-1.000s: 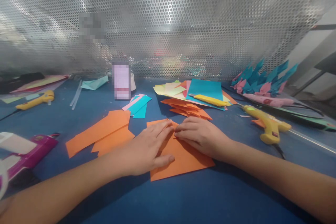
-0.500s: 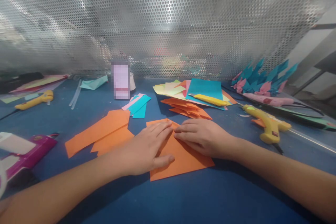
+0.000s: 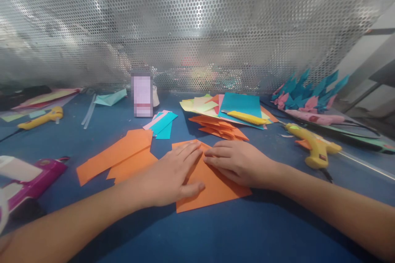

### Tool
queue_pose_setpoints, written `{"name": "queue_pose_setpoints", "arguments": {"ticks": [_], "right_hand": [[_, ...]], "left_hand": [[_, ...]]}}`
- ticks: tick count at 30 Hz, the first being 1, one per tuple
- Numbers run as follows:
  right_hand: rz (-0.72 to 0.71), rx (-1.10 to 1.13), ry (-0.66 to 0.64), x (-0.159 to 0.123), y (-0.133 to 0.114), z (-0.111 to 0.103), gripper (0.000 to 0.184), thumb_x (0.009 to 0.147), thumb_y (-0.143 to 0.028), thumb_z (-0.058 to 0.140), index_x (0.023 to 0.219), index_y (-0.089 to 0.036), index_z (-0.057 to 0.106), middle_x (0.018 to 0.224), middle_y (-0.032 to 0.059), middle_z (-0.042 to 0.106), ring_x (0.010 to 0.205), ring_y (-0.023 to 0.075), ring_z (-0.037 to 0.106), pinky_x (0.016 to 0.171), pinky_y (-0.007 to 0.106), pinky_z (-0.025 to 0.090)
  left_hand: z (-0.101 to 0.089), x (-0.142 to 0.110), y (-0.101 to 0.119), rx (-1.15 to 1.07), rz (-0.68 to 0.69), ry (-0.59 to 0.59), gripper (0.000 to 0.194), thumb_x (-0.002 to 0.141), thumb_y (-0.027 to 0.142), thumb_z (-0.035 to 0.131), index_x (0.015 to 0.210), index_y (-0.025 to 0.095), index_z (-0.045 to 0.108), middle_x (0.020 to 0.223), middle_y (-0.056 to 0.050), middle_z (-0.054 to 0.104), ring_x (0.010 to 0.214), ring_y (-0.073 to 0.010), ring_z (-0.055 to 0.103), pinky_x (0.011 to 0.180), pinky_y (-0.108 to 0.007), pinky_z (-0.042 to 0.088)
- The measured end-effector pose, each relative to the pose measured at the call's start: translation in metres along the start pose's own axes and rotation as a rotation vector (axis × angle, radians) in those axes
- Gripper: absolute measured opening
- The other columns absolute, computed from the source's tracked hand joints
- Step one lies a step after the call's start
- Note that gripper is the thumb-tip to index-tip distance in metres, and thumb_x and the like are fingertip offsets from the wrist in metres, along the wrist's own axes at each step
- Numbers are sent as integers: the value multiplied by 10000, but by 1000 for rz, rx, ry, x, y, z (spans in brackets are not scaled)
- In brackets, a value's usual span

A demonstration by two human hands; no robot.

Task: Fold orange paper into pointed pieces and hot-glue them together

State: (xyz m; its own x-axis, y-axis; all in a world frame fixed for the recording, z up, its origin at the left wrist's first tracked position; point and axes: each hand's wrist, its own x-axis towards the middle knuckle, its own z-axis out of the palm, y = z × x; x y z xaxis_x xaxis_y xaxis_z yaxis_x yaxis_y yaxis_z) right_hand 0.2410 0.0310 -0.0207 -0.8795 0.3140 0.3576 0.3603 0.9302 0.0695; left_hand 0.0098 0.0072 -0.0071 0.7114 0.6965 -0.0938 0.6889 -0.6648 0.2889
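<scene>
An orange sheet of paper (image 3: 212, 193) lies on the blue table in front of me, with a folded edge near its top. My left hand (image 3: 177, 172) rests flat on its left part, fingers stretched toward the top edge and thumb held apart. From the other side, my right hand (image 3: 240, 162) lies on the paper's upper right, its outstretched fingertips touching near the left fingertips. Part of the sheet is hidden beneath both hands. More orange paper pieces (image 3: 129, 150) lie left of my left hand, and folded orange pieces (image 3: 217, 126) are stacked just beyond the right one.
A yellow cutter (image 3: 247, 117) lies on coloured sheets (image 3: 240, 102). Yellow glue guns (image 3: 321, 148) lie at both sides, with blue and pink folded paper (image 3: 311, 92) at back right. A phone (image 3: 142, 94) stands near the perforated metal panel (image 3: 197, 28). A magenta device (image 3: 37, 183) sits left.
Both hands stay on the orange sheet in almost the same place. My right hand has shifted very slightly; the paper and surrounding things look unmoved.
</scene>
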Motion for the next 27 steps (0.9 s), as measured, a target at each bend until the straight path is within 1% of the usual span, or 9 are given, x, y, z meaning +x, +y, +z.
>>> {"name": "queue_pose_setpoints", "arguments": {"ticks": [6,11,14,20,23,27], "right_hand": [[2,-1,-7,0,-1,-1,305,930,-155,373,1049,-97,648,982,106,701,868,229,590,766,381,509],[11,13,-9,0,-2,-1,304,936,-168,375,1052,-109,649,968,112,698,877,225,590,765,382,507],[20,16,-23,0,-1,-1,297,933,-168,384,1057,-110,648,975,107,697,888,228,586,773,383,505],[26,17,-33,1,-3,-1,284,909,-146,409,1045,-99,654,966,104,700,888,239,585,780,388,504],[34,27,-31,0,-3,-2,281,907,-149,414,1048,-108,653,975,96,700,899,233,588,790,381,501],[26,25,-29,0,-2,-3,282,909,-158,407,1035,-124,657,984,94,702,891,222,597,799,373,499]], "left_hand": [[1,2,-2,28,27,54,667,870,572,437,1392,165,353,1519,-125,230,1390,-309,215,1108,-466,255],[3,0,-5,27,43,79,663,864,602,425,1375,185,366,1506,-115,266,1387,-311,215,1095,-463,273],[2,1,-5,40,54,102,654,863,591,433,1370,183,377,1482,-112,312,1367,-315,253,1083,-446,289],[-4,7,-9,73,106,139,774,781,672,499,1361,167,407,1430,-118,381,1291,-324,352,1068,-439,302],[-5,7,-10,73,106,142,780,780,670,503,1370,171,396,1424,-115,387,1288,-313,351,1075,-443,292],[-3,6,-10,55,73,117,824,774,684,497,1395,161,357,1451,-121,348,1316,-315,313,1090,-450,275]]}}
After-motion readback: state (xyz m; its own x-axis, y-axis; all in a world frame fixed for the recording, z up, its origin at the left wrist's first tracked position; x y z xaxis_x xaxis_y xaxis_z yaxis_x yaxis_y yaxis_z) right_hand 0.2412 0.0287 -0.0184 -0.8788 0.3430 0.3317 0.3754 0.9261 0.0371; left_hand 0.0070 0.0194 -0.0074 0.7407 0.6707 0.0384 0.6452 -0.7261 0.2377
